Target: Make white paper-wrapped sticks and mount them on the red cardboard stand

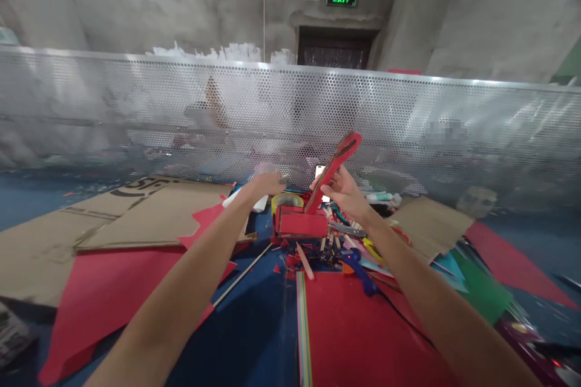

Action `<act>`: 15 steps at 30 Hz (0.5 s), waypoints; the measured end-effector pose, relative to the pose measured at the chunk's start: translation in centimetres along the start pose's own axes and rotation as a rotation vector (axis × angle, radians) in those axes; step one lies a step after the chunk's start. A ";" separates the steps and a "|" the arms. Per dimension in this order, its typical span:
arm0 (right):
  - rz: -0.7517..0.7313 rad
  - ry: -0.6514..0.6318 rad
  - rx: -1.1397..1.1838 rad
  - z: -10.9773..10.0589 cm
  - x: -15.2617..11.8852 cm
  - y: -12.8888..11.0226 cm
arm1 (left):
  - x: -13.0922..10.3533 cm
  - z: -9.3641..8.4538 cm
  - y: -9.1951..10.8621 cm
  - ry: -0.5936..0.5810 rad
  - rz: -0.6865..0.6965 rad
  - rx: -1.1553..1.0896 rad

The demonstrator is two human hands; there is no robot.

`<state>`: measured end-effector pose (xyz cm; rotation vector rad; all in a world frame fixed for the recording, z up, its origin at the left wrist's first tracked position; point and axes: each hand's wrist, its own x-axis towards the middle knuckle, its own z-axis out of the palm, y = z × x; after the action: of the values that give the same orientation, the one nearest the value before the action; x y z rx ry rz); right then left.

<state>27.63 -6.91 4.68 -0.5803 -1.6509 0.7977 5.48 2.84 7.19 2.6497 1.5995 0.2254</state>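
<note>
My right hand [345, 193] is closed around a red paper-covered cardboard strip [334, 164], its brown corrugated edge showing along one side. The strip leans up to the right, and its lower end meets a red cardboard box shape [302, 224]; whether they are joined I cannot tell. My left hand [267, 184] hovers to the left of the strip, fingers drawn together; anything in them is too small to make out. A roll of yellow tape [287, 199] sits just below it. Behind my right hand, a phone with a white screen [319, 173] is partly hidden.
A blue hot glue gun [361, 271] with a black cord lies by red paper sheets [363, 326]. Flattened cardboard [149, 217] is at left, more cardboard [429, 227] at right. Scissors [347, 229], sticks and scraps crowd the middle. A perforated metal panel [254, 103] stands behind.
</note>
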 end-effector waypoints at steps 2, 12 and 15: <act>0.001 -0.038 -0.056 0.0 0.0 -0.6 | -2.0 -1.5 0.5 0.030 0.031 -0.036; -0.054 -0.120 -0.234 0.5 -0.4 -3.8 | -11.5 -7.9 4.9 0.075 0.516 -0.076; -0.054 -0.170 -0.272 -0.1 -0.5 -4.6 | -12.1 -7.9 6.1 0.074 0.581 -0.010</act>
<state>28.05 -10.23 7.90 -0.6687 -1.9411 0.5995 4.16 -11.07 14.38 3.0555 0.7920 0.3455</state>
